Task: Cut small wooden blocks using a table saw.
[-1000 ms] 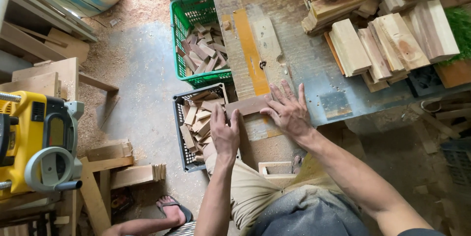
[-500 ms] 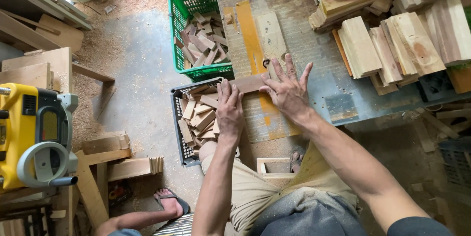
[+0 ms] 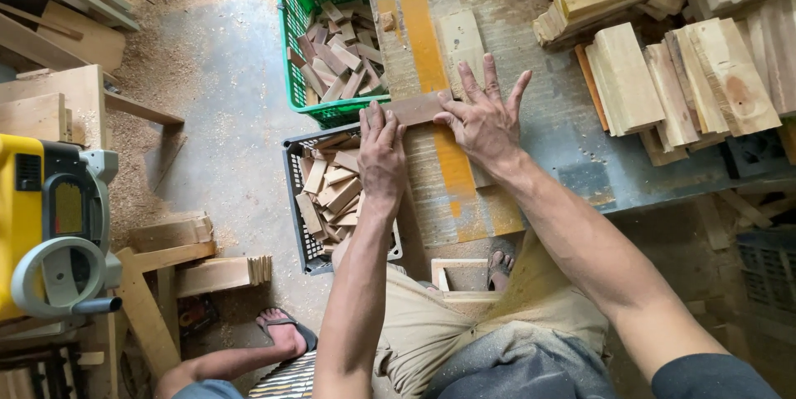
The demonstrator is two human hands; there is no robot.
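A short dark wooden strip [image 3: 419,107] lies flat on the worn bench top [image 3: 497,51], across an orange stripe. My left hand [image 3: 381,154] rests palm down at the bench's left edge, its fingertips touching the strip's left end. My right hand [image 3: 485,121] lies flat with fingers spread, thumb and forefinger pressing the strip's right end. Neither hand grips anything.
A green crate [image 3: 298,42] and a dark crate [image 3: 297,200], both filled with wood offcuts, stand left of the bench. Stacked pale boards [image 3: 663,75] cover the bench's right side. A yellow machine [image 3: 41,233] stands far left. Another person's sandalled foot [image 3: 282,333] is on the floor.
Both hands and the dark strip have slid forward along the bench, away from me, now level with the green crate's near edge.
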